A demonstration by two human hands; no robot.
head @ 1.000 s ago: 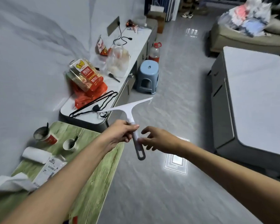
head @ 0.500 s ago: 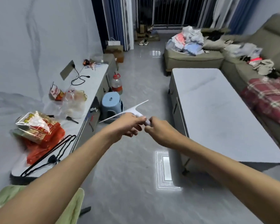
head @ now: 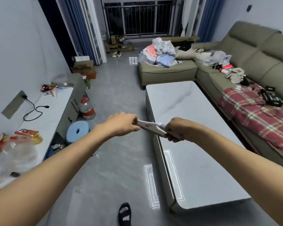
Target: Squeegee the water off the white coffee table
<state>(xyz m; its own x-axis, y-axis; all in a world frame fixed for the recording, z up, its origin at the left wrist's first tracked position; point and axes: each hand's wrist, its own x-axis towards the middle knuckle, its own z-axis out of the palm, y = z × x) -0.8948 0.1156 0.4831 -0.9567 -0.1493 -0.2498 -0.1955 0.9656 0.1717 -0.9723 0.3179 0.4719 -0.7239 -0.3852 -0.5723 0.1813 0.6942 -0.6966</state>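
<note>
White coffee table [head: 194,144] at centre right of frame. Squeegee [head: 151,128] held in mid-air at frame centre, over the table's left edge: left hand [head: 122,124] pinching one end, right hand [head: 176,129] curled round the other. Settle into a one-hand handle grip, then lay blade flat at far edge and pull nearward. Open floor [head: 118,160] at left for standing; sofa [head: 260,62] close along right edge.

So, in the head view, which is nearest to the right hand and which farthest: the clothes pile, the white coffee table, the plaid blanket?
From the right hand:
1. white coffee table, just below it.
2. plaid blanket, on the sofa to its right.
3. clothes pile, on the sofa's far end, ahead.
</note>
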